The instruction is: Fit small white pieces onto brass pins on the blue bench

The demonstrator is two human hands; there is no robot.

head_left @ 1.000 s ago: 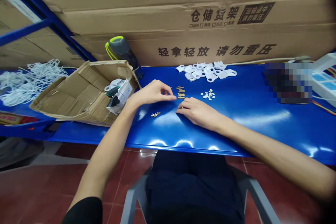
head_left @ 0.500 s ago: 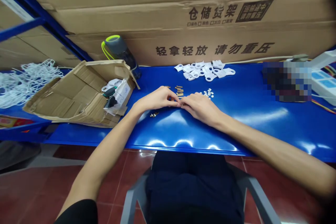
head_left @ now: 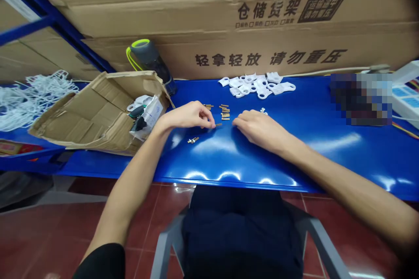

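Observation:
Between the thumb and fingertip of my left hand (head_left: 193, 115) is a small brown strip (head_left: 218, 125), its free end pointing right. My right hand (head_left: 257, 127) hovers low over the table, a short gap to the right of the strip. Its fingers are pressed together, and anything in them is hidden. Several loose brown strips (head_left: 225, 116) lie just beyond the hands. Tiny white pieces (head_left: 263, 110) show behind my right hand, which covers part of them. Close to my left wrist lie a few brown strips with white bits (head_left: 193, 140).
White flat parts with round holes (head_left: 262, 91) are heaped at the back of the blue table (head_left: 222, 165). A cut-open cardboard box (head_left: 81, 117) stands left, with a bottle (head_left: 153, 59) behind it. White cords (head_left: 29, 100) pile up farther left. A white device (head_left: 406, 98) is at right.
My hands, which met at the fingertips, have come apart. The strip now shows in my left hand. My right hand has shifted slightly right, hiding more of the white pieces.

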